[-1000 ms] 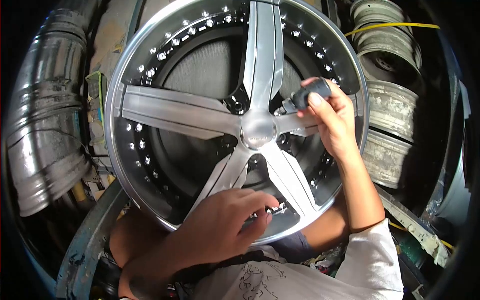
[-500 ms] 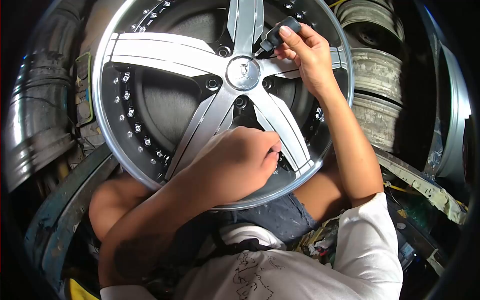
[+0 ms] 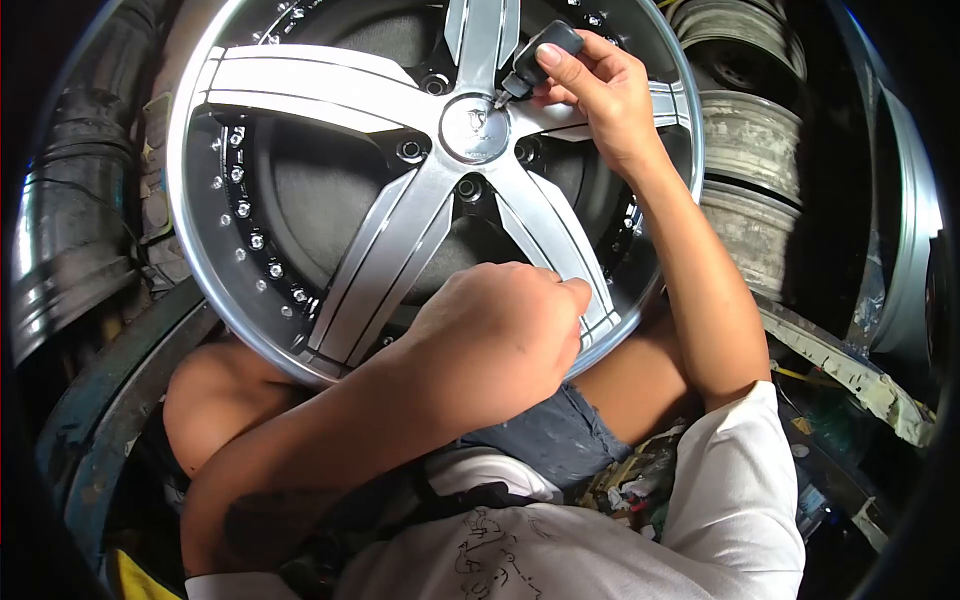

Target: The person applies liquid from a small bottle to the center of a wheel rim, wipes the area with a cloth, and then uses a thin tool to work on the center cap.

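A large silver wheel rim (image 3: 425, 200) with several broad spokes rests over my lap. At its hub is a round centre cap (image 3: 475, 128) with an emblem. My right hand (image 3: 595, 90) grips a small black bottle (image 3: 548, 55) between thumb and fingers; its thin tip points down at the upper right edge of the cap. My left hand (image 3: 500, 340) is curled closed in front of the lower spokes, back of the hand towards me. Its fingertips are mostly hidden, and whatever it may hold cannot be made out.
Worn rims (image 3: 745, 150) are stacked at the right, with dark metal cylinders (image 3: 75, 200) at the left. A pale rim edge (image 3: 905, 220) stands at the far right. Metal bars (image 3: 120, 385) flank my legs, and small debris (image 3: 640, 480) lies beside my right thigh.
The wheel has shifted a little left and up in view. My right hand and the bottle have moved slightly up and left with it. My left fist has turned and moved right.
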The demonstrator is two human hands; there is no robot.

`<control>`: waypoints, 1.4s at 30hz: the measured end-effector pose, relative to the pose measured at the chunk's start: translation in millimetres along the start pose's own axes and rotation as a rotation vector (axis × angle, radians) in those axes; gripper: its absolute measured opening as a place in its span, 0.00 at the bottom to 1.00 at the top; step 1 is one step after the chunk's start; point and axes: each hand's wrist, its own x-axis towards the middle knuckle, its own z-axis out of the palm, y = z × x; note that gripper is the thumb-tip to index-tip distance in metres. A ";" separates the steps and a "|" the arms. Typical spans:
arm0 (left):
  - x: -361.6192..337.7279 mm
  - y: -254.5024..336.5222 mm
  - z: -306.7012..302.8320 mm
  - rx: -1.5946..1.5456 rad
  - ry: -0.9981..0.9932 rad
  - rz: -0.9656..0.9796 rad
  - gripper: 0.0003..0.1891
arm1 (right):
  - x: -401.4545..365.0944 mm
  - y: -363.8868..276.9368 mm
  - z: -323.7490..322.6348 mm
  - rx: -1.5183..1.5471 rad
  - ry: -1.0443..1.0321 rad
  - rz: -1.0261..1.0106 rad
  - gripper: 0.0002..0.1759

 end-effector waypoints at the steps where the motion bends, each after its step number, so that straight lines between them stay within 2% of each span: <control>1: 0.2 0.4 -0.6 -0.001 -0.007 -0.008 0.06 | -0.2 -1.2 0.2 0.008 -0.009 0.004 0.19; 5: 0.1 -3.7 1.2 0.039 -0.020 -0.011 0.07 | 0.9 1.7 0.6 -0.015 -0.007 -0.014 0.19; 8: -1.8 -8.8 8.7 0.044 0.138 0.111 0.05 | 0.6 0.0 2.9 -0.009 0.006 -0.005 0.18; 11: -1.8 -8.9 8.4 0.077 0.145 0.114 0.05 | -0.2 -0.7 3.3 -0.029 0.011 0.007 0.18; 14: -1.6 -3.8 -1.8 0.034 -0.031 -0.006 0.07 | 0.2 0.1 2.2 -0.038 0.007 -0.001 0.17; 20: -2.2 -2.0 -5.8 0.045 -0.098 -0.020 0.07 | 2.8 -4.4 0.5 0.024 -0.013 -0.006 0.15; 21: -2.4 -1.9 -4.9 0.051 -0.098 -0.020 0.07 | 3.8 -6.1 5.9 -0.007 -0.017 -0.068 0.15; 24: -0.7 -1.7 0.8 0.071 -0.084 -0.001 0.07 | 9.6 -19.4 16.8 -0.022 0.031 -0.037 0.16; 25: -0.6 -2.2 3.5 0.081 -0.068 0.013 0.07 | 15.5 -22.3 19.8 -0.093 0.002 -0.067 0.13; 29: -2.1 -0.9 7.0 0.082 -0.031 0.049 0.08 | 39.3 -23.4 34.0 -0.043 -0.191 -0.056 0.12; 32: -4.2 0.0 8.4 0.066 -0.046 0.066 0.08 | 47.4 -16.8 37.9 -0.096 -0.265 0.029 0.11; 42: -18.8 7.2 7.5 0.129 -0.034 0.040 0.07 | 54.5 -16.8 37.0 -0.070 -0.260 0.049 0.11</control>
